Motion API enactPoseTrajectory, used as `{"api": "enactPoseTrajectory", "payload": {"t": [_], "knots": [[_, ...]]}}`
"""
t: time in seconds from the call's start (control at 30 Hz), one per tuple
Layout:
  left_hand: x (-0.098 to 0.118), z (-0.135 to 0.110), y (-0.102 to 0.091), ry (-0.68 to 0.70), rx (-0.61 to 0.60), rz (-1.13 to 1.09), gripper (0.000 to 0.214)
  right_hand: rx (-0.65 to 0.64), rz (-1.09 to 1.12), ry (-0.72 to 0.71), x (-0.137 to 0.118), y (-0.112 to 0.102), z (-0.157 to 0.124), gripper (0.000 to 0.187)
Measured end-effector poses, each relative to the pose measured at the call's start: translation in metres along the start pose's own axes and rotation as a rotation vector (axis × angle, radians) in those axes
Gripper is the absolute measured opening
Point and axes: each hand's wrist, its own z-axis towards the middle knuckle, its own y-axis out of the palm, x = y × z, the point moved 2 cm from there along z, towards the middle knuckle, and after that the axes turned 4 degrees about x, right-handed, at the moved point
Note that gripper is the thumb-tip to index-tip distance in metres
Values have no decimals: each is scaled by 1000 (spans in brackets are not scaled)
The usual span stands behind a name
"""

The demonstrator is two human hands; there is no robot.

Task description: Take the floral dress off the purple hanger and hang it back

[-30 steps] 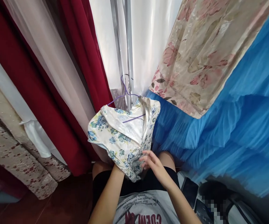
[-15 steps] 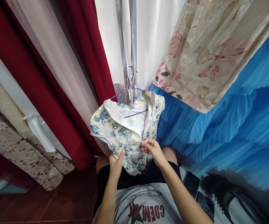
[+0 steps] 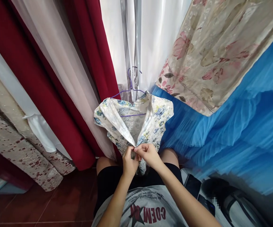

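A white blouse (image 3: 159,112) with blue and yellow flowers hangs on a purple wire hanger (image 3: 121,93), its neckline spread in a deep V above my lap. At the bottom of the V, my left hand (image 3: 130,162) pinches the left front edge. My right hand (image 3: 148,155) pinches the other edge right beside it, so the fingertips of both hands meet. Whatever small fastening lies between the fingertips is too small to make out. Part of the blouse's lower half is hidden behind my hands.
Dark red cloth (image 3: 86,47) and pale cloth hang on the left. A beige floral cloth (image 3: 207,63) and blue pleated tulle (image 3: 198,126) hang on the right. Behind the hanger are grey ribbons (image 3: 136,31). A dark phone-like object (image 3: 192,184) lies by my right leg.
My left hand has moved up and right from the lower fabric to the front edge, meeting my right hand, which shifted slightly left. The blouse front now lies more squarely spread.
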Motion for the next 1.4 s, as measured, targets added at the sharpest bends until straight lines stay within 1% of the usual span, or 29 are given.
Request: {"api": "enactPoseTrajectory", "payload": {"t": [0.07,0.13,0.2,0.3,0.4,0.47,0.53,0.63,0.67,0.7,0.77,0.83,0.87,0.9,0.93,1.0,1.07,1.1,1.13,1.2,1.27,1.33,1.4], "knots": [[-4,6,-2,35,-59,5,14,15,-24,7,-12,-5,9,29],[-6,8,-5,74,-109,37,15,33,-15,-5,-31,-10,23,28],[-4,7,-6,106,-153,92,15,57,16,-53,-57,-13,43,25],[0,7,-3,137,-213,163,16,87,58,-125,-106,-15,80,21],[-1,12,-1,155,-283,220,17,78,171,-56,-153,-17,115,16],[-6,17,-2,176,-336,256,17,66,228,-60,-175,-17,128,12],[-13,24,-5,196,-394,290,16,62,229,-100,-186,-16,133,12],[-18,44,-13,224,-473,305,12,68,197,-169,-180,-12,127,13],[-16,55,-16,232,-476,292,10,73,191,-191,-175,-10,123,13],[-12,67,-19,237,-450,267,8,78,185,-212,-170,-8,119,14],[6,100,-29,248,-310,196,10,88,166,-254,-160,-4,111,15],[32,140,-40,277,-112,127,22,94,138,-309,-155,-1,104,16],[46,160,-45,315,-44,107,28,96,126,-339,-155,0,101,17],[60,180,-49,365,-17,112,30,95,112,-369,-155,1,99,18],[73,198,-51,416,-26,126,30,93,96,-399,-156,2,97,18],[94,226,-51,531,-145,194,24,92,60,-459,-157,1,97,20],[107,241,-48,616,-215,276,20,114,21,-526,-155,-1,102,22],[112,245,-47,641,-214,306,19,136,-3,-553,-152,-3,106,22],[116,247,-48,652,-187,320,18,164,-30,-561,-147,-4,110,23],[121,250,-54,631,-88,294,18,209,-93,-500,-131,-7,118,23],[117,253,-70,548,53,227,19,229,-133,-399,-111,-9,121,23],[99,259,-93,430,201,167,20,211,-128,-347,-93,-12,115,23],[68,263,-119,287,346,92,19,170,-108,-344,-79,-13,104,23]]}}
